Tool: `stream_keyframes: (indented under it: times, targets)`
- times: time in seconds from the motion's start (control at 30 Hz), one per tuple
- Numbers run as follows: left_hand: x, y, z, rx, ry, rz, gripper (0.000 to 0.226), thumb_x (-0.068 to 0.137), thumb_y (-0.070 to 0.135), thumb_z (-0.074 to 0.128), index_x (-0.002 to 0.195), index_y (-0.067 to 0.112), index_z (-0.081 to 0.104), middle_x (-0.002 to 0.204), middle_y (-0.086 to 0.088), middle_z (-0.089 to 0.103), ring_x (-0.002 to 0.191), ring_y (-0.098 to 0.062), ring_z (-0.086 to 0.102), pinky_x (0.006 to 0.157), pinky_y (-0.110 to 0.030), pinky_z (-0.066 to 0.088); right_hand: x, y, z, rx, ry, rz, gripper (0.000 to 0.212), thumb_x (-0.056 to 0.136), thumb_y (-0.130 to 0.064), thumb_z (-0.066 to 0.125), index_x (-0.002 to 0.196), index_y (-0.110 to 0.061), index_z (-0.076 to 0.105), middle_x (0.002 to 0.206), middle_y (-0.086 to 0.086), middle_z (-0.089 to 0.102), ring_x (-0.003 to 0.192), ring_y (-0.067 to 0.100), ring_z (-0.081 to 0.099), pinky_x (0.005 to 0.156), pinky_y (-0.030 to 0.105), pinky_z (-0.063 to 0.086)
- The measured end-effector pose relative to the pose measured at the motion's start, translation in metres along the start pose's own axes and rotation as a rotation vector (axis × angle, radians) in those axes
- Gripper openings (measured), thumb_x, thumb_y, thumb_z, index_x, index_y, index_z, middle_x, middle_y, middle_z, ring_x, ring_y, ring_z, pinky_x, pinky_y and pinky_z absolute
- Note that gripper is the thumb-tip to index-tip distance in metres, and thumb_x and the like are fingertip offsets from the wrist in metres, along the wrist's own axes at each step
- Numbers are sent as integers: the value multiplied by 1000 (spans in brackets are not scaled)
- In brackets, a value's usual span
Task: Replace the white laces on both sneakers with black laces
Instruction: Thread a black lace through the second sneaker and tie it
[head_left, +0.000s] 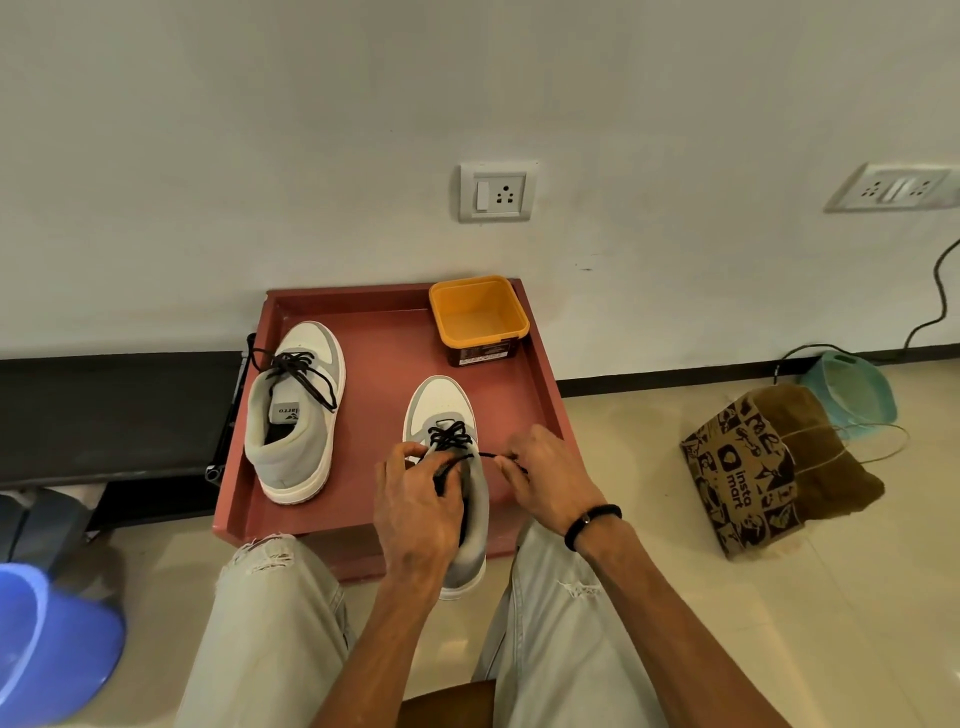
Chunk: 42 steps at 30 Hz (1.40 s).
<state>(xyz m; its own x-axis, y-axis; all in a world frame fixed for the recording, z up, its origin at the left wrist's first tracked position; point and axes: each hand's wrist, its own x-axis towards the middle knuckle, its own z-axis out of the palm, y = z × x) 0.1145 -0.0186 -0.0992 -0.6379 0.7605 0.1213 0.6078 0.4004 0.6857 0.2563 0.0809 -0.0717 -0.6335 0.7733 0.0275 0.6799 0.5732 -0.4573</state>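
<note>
Two grey-and-white sneakers stand on a red tray (535, 364). The left sneaker (296, 410) has a black lace (304, 371) threaded through it, with the ends lying loose. The right sneaker (447, 415) is partly laced with another black lace (451, 435). My left hand (415, 512) grips this shoe at its tongue and holds a lace end. My right hand (548, 480) pinches the other lace end and holds it taut out to the right. The shoe's heel is hidden behind my left hand. No white laces are in view.
An empty orange tub (478, 317) sits at the tray's back right corner. A printed paper bag (748, 475) and a teal bag (852, 389) lie on the floor to the right. A blue plastic stool (47, 634) is at the lower left, a black bench (114, 410) left of the tray.
</note>
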Motion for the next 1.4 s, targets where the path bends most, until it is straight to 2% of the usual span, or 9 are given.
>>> stream_keyframes:
  times: [0.17,0.37,0.47,0.6,0.73,0.83,1.07,1.3,1.4]
  targets:
    - [-6,1,-3,32,49,-4,41,85,-3,68,114,24,76,129,3,54,113,-23,52,73,-41,59,1,8,9,247,271,228,19,106,-25,51,91,-16,59,91,0,59,82,15,54,70,28,41]
    - [-10,0,-5,2,61,1,49,82,-8,66,116,27,75,130,4,54,115,-21,51,77,-38,56,13,0,-16,1619,415,587,21,110,-20,43,98,-6,53,106,23,74,100,33,75,89,45,59]
    - [-9,-3,-5,-80,60,13,45,85,-8,61,116,23,71,126,3,54,115,-20,54,83,-38,55,17,2,-29,1951,481,593,18,108,-20,47,94,-10,54,78,13,64,66,23,67,73,41,60]
    - [-5,-8,-11,-240,23,0,37,93,5,66,124,20,55,120,3,57,107,-15,55,85,-29,47,15,6,-31,1441,464,538,16,100,-28,65,94,-15,60,66,-3,47,53,10,39,49,24,41]
    - [2,-21,-21,-295,-54,-117,34,95,32,72,126,25,60,109,3,67,94,-10,64,78,-23,51,7,0,-25,484,109,151,21,92,-32,75,111,-25,74,98,-20,69,92,-1,67,78,11,52]
    - [3,-27,-29,-321,-97,-161,28,101,46,59,111,23,71,100,5,70,88,-6,65,70,-12,45,9,-8,-6,14,-152,61,16,96,-31,66,108,-26,74,100,-8,74,93,14,70,80,29,58]
    - [9,-44,-36,-231,-162,-108,9,98,18,68,102,22,74,94,10,73,82,0,66,80,-26,56,5,-12,-6,404,20,157,48,102,-25,61,56,-38,51,54,-18,48,54,2,44,55,14,33]
    - [13,-45,-50,104,-61,97,9,104,25,50,103,19,57,98,3,59,88,-22,54,69,-39,46,-2,-1,-14,531,75,327,31,102,-25,58,75,-12,59,59,-4,60,51,6,57,61,28,48]
    - [14,-44,-56,163,-105,72,12,106,30,44,106,21,51,88,1,65,76,-27,62,64,-43,52,-9,-2,-17,479,56,352,24,103,-23,58,83,-18,69,65,-4,72,57,8,67,67,28,55]
